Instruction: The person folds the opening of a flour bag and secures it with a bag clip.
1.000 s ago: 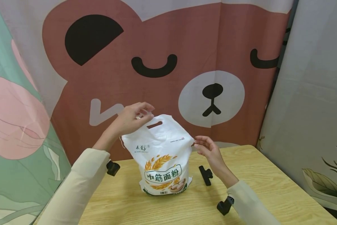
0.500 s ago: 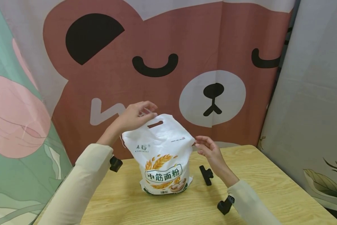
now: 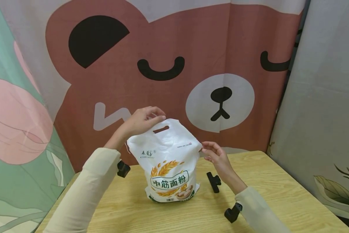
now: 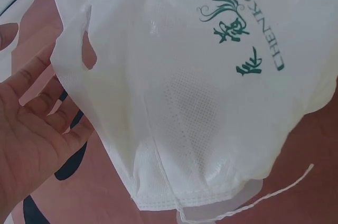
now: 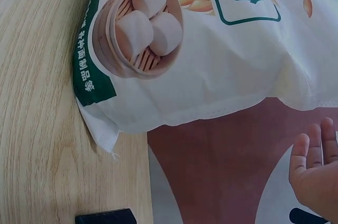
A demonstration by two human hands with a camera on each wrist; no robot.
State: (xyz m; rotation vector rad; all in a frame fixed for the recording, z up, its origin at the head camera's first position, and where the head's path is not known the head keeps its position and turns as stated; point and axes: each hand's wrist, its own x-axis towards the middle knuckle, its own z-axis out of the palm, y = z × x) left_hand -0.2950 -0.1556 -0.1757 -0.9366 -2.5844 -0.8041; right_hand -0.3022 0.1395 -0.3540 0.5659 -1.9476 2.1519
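A white flour bag (image 3: 169, 161) printed with wheat ears stands upright on the table, its handle slot near the top. My left hand (image 3: 143, 119) is at the bag's top left edge. In the left wrist view, the relaxed fingers of the left hand (image 4: 42, 113) reach behind the edge, beside the slot. My right hand (image 3: 218, 158) pinches the bag's upper right corner between thumb and index finger. Only its outstretched other fingers (image 5: 315, 147) show in the right wrist view; the pinch lies out of that frame. A black bag clip (image 3: 213, 182) lies right of the bag.
The wooden table (image 3: 264, 187) ends against a curtain (image 3: 162, 97) printed with a brown bear. A loose white thread (image 4: 285, 187) hangs from the bag's left side. A grey curtain (image 3: 317, 97) hangs on the right.
My left hand has slid slightly to the right along the bag's top edge. The right hand, the bag and the clip have stayed in place.
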